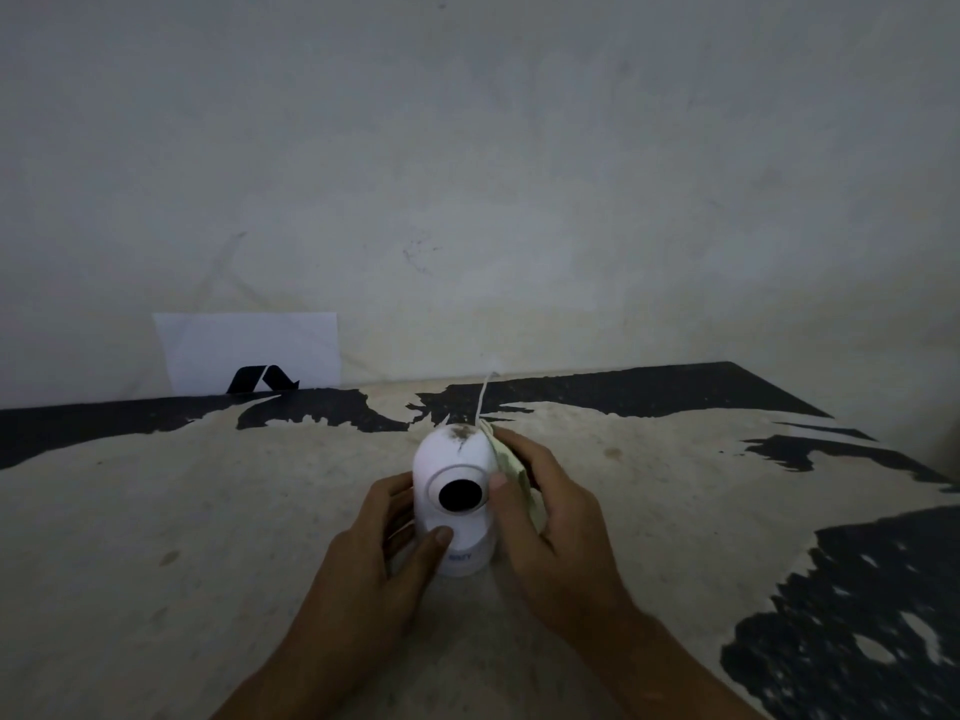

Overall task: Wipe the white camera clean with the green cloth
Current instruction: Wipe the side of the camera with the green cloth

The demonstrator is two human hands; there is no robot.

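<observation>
Head view: white camera [457,504] upright on worn table [208,511], near centre, dark lens facing viewer, brown smudge on dome top, thin white cable [483,402] running from behind it toward wall [467,174]. Left hand [384,553] curled around camera's left side and base, thumb pressed on front below lens. Right hand [545,517] closed on pale green cloth [511,467], pressing it against camera's right side, thumb beside lens. White paper [249,350] with black mark leaning against wall at far left table edge, well apart from camera.
</observation>
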